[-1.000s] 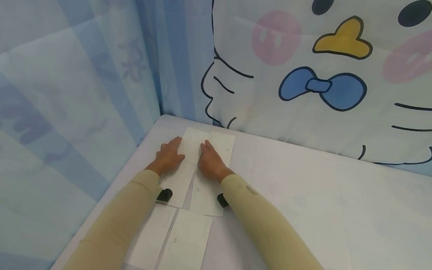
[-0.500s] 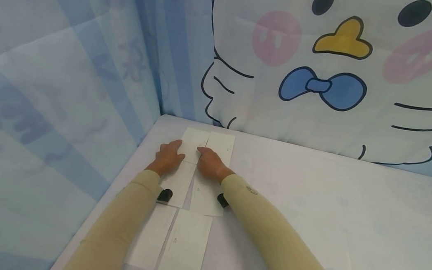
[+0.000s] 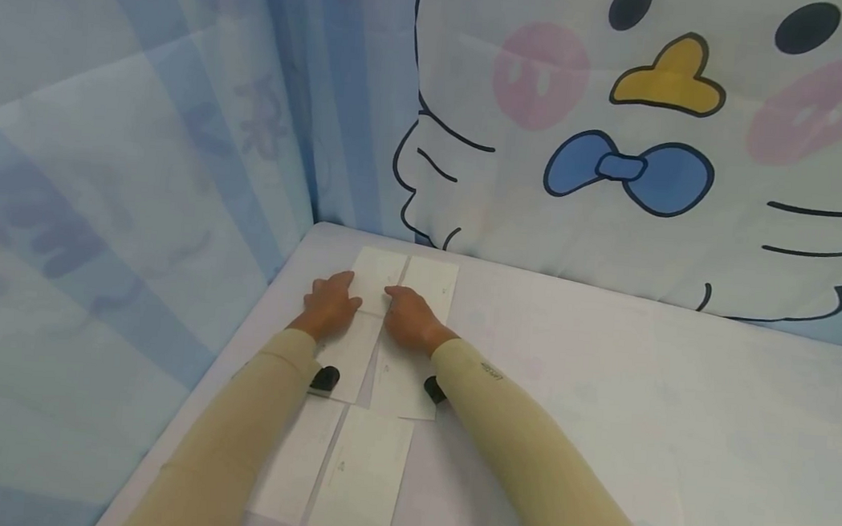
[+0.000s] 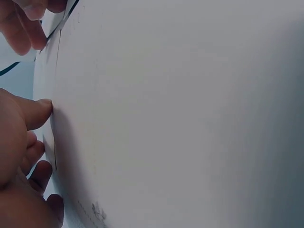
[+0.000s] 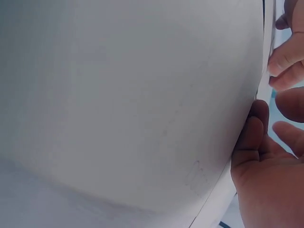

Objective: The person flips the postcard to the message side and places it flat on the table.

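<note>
White paper sheets lie in two columns on the table's left side. At the far end, my left hand rests at the left edge of the far left sheet, fingers spread and thumb on the paper. My right hand lies where the far right sheet meets the middle right sheet, its index finger reaching toward the gap between columns. Its fingertips touch a sheet edge in the right wrist view. The middle left sheet is partly under my left hand and wrist.
Two nearer sheets, a left one and a right one, lie side by side, the left partly behind my sleeve. Small faint marks show on some sheets. A blue and white curtain borders the table at left and back.
My right index finger has drawn back from the far sheets, toward me. The far left sheet has shifted slightly left, and a narrow gap shows between the two far sheets.
</note>
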Tool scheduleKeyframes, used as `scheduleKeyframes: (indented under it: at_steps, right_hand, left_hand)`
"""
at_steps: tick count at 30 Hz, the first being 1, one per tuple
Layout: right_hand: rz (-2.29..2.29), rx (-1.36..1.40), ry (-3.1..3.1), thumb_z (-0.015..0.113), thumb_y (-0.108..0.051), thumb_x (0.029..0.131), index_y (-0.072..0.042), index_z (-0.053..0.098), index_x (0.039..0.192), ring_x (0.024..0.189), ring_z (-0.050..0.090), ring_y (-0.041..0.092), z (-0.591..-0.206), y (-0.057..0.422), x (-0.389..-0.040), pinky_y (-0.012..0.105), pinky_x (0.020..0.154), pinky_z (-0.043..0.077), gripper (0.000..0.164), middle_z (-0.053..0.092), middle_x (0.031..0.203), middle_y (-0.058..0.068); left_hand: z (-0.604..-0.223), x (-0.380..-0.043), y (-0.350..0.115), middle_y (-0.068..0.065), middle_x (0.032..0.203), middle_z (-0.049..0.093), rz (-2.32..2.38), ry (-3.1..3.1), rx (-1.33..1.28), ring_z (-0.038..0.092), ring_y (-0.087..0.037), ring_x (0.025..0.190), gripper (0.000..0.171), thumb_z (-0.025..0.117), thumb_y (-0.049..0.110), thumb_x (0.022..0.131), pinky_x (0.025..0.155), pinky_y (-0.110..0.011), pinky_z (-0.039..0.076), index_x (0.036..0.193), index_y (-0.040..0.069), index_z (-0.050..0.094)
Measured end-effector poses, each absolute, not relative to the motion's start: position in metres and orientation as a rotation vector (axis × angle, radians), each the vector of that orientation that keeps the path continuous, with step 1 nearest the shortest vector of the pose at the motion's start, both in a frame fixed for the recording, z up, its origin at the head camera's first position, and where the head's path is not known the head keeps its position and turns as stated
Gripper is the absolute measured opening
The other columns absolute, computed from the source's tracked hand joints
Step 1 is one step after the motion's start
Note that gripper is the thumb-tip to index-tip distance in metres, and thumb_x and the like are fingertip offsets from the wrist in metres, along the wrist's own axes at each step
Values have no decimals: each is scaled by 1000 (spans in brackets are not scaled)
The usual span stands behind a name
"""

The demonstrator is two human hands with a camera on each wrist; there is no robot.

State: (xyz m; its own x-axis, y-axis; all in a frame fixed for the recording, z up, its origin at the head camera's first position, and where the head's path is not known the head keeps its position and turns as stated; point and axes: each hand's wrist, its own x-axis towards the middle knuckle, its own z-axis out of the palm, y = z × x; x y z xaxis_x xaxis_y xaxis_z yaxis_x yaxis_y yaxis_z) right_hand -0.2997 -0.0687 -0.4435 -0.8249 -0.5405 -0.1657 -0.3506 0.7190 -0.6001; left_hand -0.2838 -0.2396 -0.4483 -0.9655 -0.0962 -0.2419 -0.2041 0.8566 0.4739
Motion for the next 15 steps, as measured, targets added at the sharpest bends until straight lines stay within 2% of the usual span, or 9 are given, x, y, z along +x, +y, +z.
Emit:
scheduleKeyframes:
  at_steps: [3, 10, 15]
  right_hand:
    - [-817, -737, 2618, 37, -7, 104, 6, 46, 144, 143, 37, 29, -443, -67, -301, 37, 117, 27, 43, 47, 149, 19]
    - [-988, -659, 2596, 46, -9, 102, -3, 53, 142, 141, 41, 26, -447, -59, -298, 38, 115, 31, 42, 51, 147, 12]
    - [-948, -713, 2567, 52, -9, 99, -6, 57, 140, 131, 51, 26, -442, -51, -290, 39, 110, 39, 41, 56, 142, 10]
  left_hand:
    - [-446, -282, -240, -18, 159, 32, 775, 2823, -231, 27, -41, 140, 61, 52, 22, 103, 113, -61, 21, 156, 1, 29]
    - [-440, -276, -242, -18, 161, 27, 781, 2816, -186, 25, -42, 142, 64, 54, 22, 103, 114, -62, 20, 156, 1, 27]
    - [-440, -272, -247, -18, 161, 26, 764, 2808, -151, 23, -42, 143, 69, 57, 24, 101, 113, -64, 18, 157, 2, 24]
